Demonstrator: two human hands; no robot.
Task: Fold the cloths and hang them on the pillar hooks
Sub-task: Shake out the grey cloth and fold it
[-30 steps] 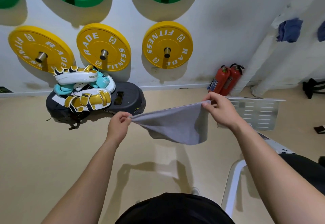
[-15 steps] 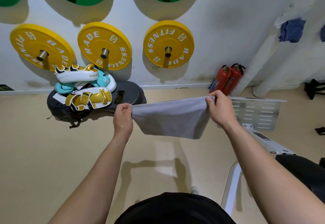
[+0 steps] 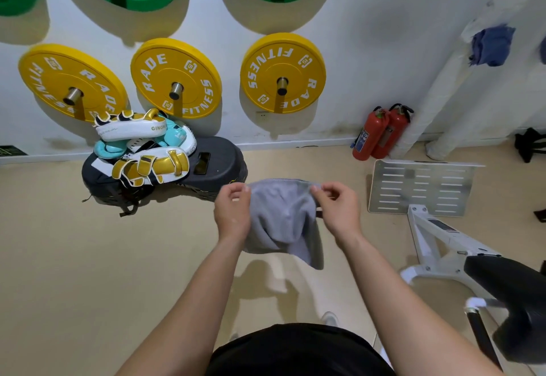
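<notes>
A grey cloth [image 3: 283,219] hangs slack in the air between my two hands, sagging into a fold at its middle. My left hand [image 3: 233,213] pinches its top left corner and my right hand [image 3: 339,207] pinches its top right corner, the hands close together. At the upper right a white pillar [image 3: 437,92] leans in view with a blue cloth [image 3: 492,46] hanging on it; the hook under that cloth is hidden.
Yellow and green weight plates [image 3: 282,73] hang on the white wall. Boxing pads [image 3: 147,151] lie stacked on a black base at the wall. Two red fire extinguishers [image 3: 381,133] stand by the pillar. A white machine frame with a metal footplate [image 3: 419,186] and black seat is at right.
My hands have come together from wide apart, so the cloth that was stretched flat now droops folded between them.
</notes>
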